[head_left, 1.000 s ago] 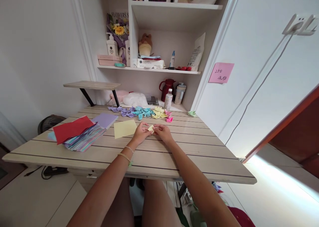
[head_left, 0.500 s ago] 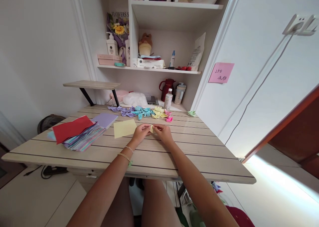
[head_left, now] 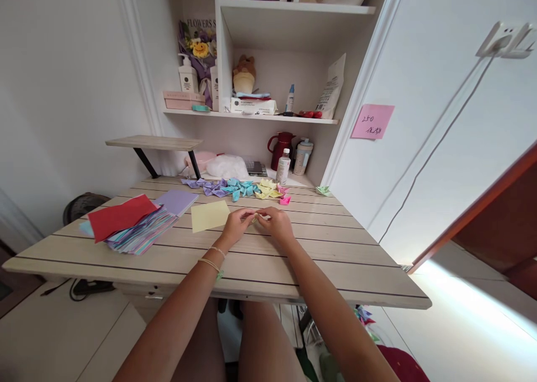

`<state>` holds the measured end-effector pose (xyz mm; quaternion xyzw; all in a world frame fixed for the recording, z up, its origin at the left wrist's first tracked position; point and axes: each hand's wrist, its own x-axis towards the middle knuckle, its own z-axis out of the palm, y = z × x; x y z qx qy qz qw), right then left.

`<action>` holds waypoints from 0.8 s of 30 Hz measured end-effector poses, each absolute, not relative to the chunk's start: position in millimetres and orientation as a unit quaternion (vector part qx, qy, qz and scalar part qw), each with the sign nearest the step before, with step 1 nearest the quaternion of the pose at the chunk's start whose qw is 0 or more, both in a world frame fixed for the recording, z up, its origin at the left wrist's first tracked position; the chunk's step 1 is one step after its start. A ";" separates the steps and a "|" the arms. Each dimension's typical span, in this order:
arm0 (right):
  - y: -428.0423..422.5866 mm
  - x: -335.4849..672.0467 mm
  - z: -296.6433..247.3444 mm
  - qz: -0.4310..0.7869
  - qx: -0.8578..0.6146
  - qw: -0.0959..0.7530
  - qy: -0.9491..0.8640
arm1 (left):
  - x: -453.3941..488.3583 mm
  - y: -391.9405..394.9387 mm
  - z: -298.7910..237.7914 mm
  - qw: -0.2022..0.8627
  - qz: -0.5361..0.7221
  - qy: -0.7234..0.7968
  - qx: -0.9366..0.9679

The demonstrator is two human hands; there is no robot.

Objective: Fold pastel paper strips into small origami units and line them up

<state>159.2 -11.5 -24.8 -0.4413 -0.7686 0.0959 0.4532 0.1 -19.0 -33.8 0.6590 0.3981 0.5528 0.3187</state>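
Note:
Between my fingertips, over the middle of the desk, is a small folded piece of yellow paper [head_left: 254, 218], mostly covered by the fingers. My left hand [head_left: 237, 225] pinches it from the left, and my right hand [head_left: 276, 223] pinches it from the right. A flat yellow sheet [head_left: 210, 216] lies on the desk just left of my left hand. Beyond my hands runs a row of folded paper pieces: purple ones [head_left: 213, 188], blue ones [head_left: 241, 189], yellow ones [head_left: 267, 189] and pink ones [head_left: 284, 200].
At the left of the desk [head_left: 335, 259] lies a stack of coloured paper [head_left: 142, 231] with a red sheet [head_left: 121, 217] on top. A clear bottle [head_left: 283, 168] stands at the back, near a dark red jug [head_left: 280, 150]. One green folded piece [head_left: 323, 191] sits at the back right.
My right fingers have shifted slightly around the folded yellow paper, and less of it shows now. Nothing else on the desk has moved.

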 end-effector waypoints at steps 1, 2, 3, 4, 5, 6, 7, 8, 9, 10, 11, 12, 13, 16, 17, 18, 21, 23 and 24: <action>-12.2 159.8 -24.0 0.074 -0.448 0.439 -0.775 | -0.5 -19.7 -32.1 0.289 0.547 0.398 0.678; -12.9 160.5 -23.3 0.056 -0.452 0.427 -0.781 | -1.1 -20.4 -30.3 0.264 0.539 0.396 0.695; -13.5 161.1 -22.6 0.041 -0.454 0.416 -0.786 | -1.6 -21.1 -28.8 0.244 0.531 0.394 0.710; -14.1 161.6 -22.0 0.031 -0.456 0.408 -0.791 | -1.9 -21.7 -27.6 0.231 0.523 0.392 0.721; -14.6 162.1 -21.5 0.022 -0.457 0.400 -0.794 | -2.2 -22.2 -26.9 0.222 0.515 0.391 0.730; -14.9 162.3 -21.1 0.016 -0.459 0.391 -0.798 | -2.6 -22.4 -26.6 0.215 0.506 0.392 0.738; -15.2 162.5 -20.8 0.011 -0.462 0.382 -0.801 | -2.9 -22.4 -26.8 0.207 0.495 0.394 0.746; -15.2 162.5 -20.6 0.008 -0.466 0.374 -0.802 | -3.4 -22.1 -27.4 0.197 0.483 0.397 0.755; -15.0 162.4 -20.6 0.011 -0.470 0.367 -0.803 | -3.9 -21.5 -28.3 0.185 0.471 0.401 0.763; -14.6 162.2 -20.8 0.019 -0.472 0.364 -0.802 | -4.4 -20.8 -29.4 0.175 0.461 0.407 0.769; -14.0 162.0 -21.2 0.036 -0.473 0.365 -0.801 | -5.0 -19.8 -30.6 0.165 0.453 0.412 0.773; -13.2 161.9 -21.7 0.058 -0.472 0.370 -0.798 | -5.4 -18.8 -31.8 0.159 0.450 0.416 0.774; -12.2 161.8 -22.5 0.085 -0.468 0.377 -0.795 | -5.6 -17.8 -32.9 0.155 0.450 0.419 0.773; -9.3 161.1 -25.9 0.172 -0.448 0.405 -0.778 | -4.9 -15.8 -35.3 0.165 0.463 0.427 0.759; -8.6 160.7 -27.3 0.195 -0.444 0.414 -0.770 | -4.4 -15.6 -35.6 0.173 0.469 0.429 0.752; -8.0 160.0 -28.6 0.211 -0.442 0.422 -0.763 | -3.8 -15.6 -35.6 0.182 0.476 0.432 0.744; -8.0 157.6 -31.3 0.209 -0.449 0.438 -0.750 | -2.7 -17.1 -34.1 0.202 0.500 0.433 0.723; -9.2 156.1 -31.6 0.167 -0.461 0.441 -0.752 | -2.6 -18.6 -32.6 0.203 0.511 0.425 0.719; -10.0 155.5 -31.3 0.137 -0.469 0.439 -0.754 | -2.6 -19.2 -31.9 0.201 0.514 0.420 0.720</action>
